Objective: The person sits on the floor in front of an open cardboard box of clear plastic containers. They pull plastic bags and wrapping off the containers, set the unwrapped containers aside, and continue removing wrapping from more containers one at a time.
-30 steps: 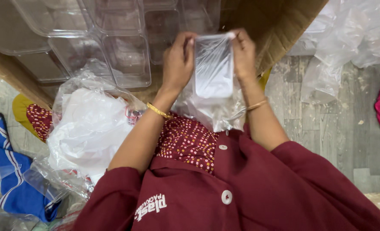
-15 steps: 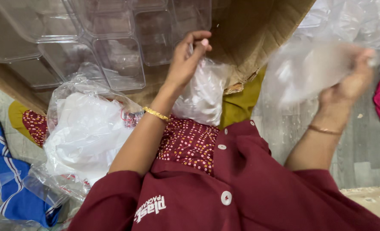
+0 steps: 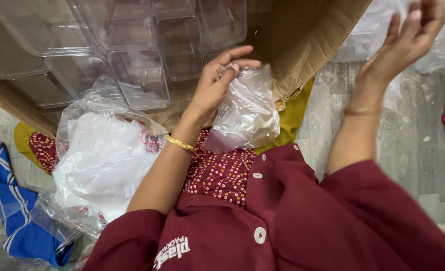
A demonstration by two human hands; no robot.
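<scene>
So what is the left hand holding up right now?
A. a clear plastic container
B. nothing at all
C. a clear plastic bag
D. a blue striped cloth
C: the left hand pinches the top of a clear plastic bag that hangs below its fingers, while the right hand is raised off to the side, open and empty.

Clear plastic bag [image 3: 245,113]; maroon shirt [image 3: 302,221] (white buttons); blue striped cloth [image 3: 17,221].

Bare grey floor [image 3: 408,145] open at right, cardboard flap [image 3: 302,45], clear containers [image 3: 137,75], bag pile [image 3: 102,160] crowding left
</scene>
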